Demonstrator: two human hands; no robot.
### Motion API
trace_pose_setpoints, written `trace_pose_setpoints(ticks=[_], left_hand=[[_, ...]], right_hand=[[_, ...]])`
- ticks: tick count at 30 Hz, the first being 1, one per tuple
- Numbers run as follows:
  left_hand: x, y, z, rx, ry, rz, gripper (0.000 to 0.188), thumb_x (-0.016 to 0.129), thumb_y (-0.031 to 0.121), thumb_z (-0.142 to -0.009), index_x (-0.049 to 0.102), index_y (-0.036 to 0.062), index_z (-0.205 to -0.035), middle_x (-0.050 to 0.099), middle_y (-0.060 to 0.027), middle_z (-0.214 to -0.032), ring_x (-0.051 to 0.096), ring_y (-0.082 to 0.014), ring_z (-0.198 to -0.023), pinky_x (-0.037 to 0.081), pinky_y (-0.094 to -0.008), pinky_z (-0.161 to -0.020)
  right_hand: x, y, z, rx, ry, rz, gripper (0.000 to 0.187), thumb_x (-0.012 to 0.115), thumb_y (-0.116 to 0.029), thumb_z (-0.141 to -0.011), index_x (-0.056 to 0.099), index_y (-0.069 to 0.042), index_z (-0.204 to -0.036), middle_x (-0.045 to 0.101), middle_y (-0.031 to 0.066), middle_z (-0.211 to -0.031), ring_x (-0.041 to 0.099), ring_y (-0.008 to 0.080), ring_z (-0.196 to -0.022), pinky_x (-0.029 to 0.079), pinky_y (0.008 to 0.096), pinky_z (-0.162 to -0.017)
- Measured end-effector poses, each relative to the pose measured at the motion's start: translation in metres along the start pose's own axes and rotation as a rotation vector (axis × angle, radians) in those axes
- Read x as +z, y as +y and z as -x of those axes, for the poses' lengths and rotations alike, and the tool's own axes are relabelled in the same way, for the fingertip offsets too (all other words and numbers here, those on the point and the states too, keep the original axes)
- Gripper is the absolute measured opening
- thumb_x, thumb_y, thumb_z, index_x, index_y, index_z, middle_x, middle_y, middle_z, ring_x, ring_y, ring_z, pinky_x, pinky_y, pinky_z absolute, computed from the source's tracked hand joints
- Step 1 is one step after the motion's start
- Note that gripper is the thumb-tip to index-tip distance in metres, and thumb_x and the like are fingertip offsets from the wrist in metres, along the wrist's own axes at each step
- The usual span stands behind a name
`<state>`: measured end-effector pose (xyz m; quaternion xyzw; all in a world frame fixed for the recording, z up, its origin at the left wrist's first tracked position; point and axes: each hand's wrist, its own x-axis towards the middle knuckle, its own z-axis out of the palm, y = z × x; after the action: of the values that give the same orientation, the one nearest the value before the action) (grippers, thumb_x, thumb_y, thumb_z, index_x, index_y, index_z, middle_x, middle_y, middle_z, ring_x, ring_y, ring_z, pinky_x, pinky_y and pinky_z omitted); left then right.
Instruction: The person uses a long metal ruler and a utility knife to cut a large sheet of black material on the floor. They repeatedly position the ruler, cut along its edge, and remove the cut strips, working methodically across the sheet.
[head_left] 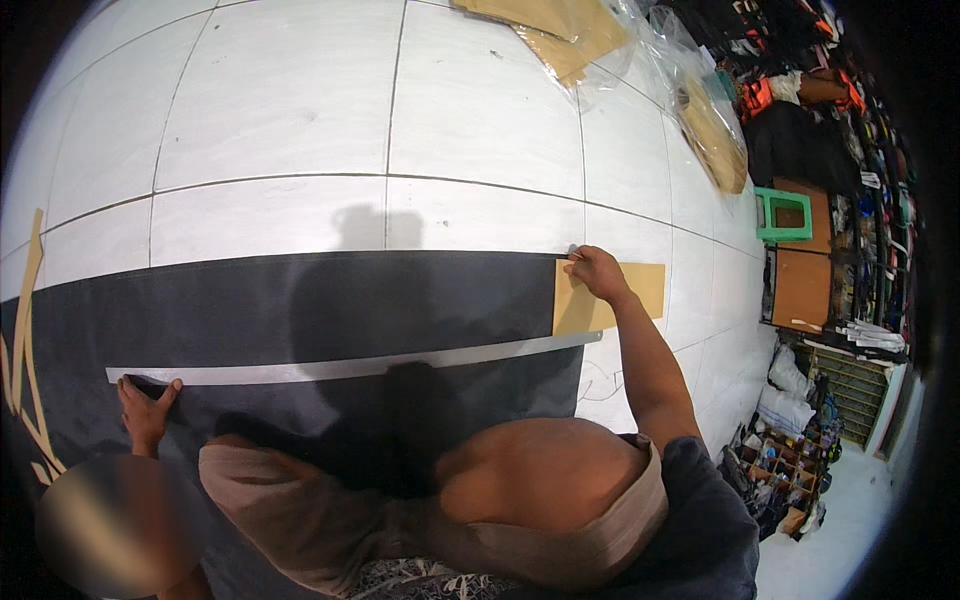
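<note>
A large dark sheet of material point(220, 310) lies flat on the tiled floor in front of my bent legs. Across it runs a long metal ruler point(300, 373). My left hand point(148, 412) rests at the ruler's left end, thumb and fingers spread against its lower edge. At the sheet's right end, a tan rectangular card point(640, 290) overlaps the material and sits just above the ruler. My right hand point(597, 274) is closed in a pinch at the card's upper edge. What its fingertips hold, if anything, is too small to make out.
Narrow tan strips point(32, 330) lie at the far left. Clear plastic bags with tan pieces point(715, 140) are at the upper right. A green stool point(783, 214), brown boxes point(803, 285) and crowded shelves line the right side. A compartmented rack point(790, 480) stands at the lower right.
</note>
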<state>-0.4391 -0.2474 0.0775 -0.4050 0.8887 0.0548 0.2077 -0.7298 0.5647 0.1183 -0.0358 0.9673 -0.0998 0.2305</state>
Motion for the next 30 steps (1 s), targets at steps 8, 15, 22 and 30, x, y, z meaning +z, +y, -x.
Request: trace_pose_setpoints(ticks=[8,15,22,30], left_hand=[[-0.021,0.007,0.016,0.054,-0.065,0.206,0.127,0.083,0.068,-0.067,0.026,-0.0102,-0.15,0.042,-0.026,-0.148,0.048,-0.0412,-0.134,0.039,-0.0526,-0.111],[-0.04,0.079,0.022,-0.003,-0.134,0.055,0.143,0.082,0.076,-0.062,0.017,-0.0113,-0.155,0.025,-0.0279,-0.161,0.027,-0.0389,-0.151,0.022,-0.0588,-0.121],[-0.063,0.08,0.033,-0.07,-0.196,0.077,0.143,0.085,0.072,-0.061,0.015,-0.0092,-0.156,0.02,-0.0258,-0.163,0.021,-0.0361,-0.154,0.023,-0.058,-0.121],[-0.065,0.078,0.035,-0.074,-0.186,0.149,0.141,0.086,0.068,-0.063,0.014,-0.0071,-0.157,0.016,-0.0248,-0.165,0.019,-0.0358,-0.154,0.032,-0.0543,-0.119]], right_hand=[[-0.029,-0.063,-0.026,-0.044,-0.176,-0.072,0.028,0.077,-0.025,-0.087,0.065,-0.002,-0.098,0.068,0.0104,-0.086,0.063,0.0201,-0.078,0.051,0.0346,-0.074],[-0.01,-0.318,-0.08,-0.416,-0.295,-0.121,0.035,0.075,-0.031,-0.089,0.064,0.001,-0.099,0.067,0.0119,-0.087,0.063,0.0184,-0.08,0.051,0.0353,-0.073],[0.049,-0.517,-0.103,-0.613,-0.399,-0.177,0.037,0.077,-0.033,-0.086,0.065,-0.001,-0.099,0.069,0.0134,-0.09,0.066,0.0229,-0.083,0.052,0.0373,-0.077],[0.11,-0.626,-0.097,-0.574,-0.277,-0.253,0.036,0.077,-0.034,-0.085,0.067,-0.002,-0.099,0.071,0.014,-0.09,0.069,0.0289,-0.085,0.054,0.0405,-0.079]])
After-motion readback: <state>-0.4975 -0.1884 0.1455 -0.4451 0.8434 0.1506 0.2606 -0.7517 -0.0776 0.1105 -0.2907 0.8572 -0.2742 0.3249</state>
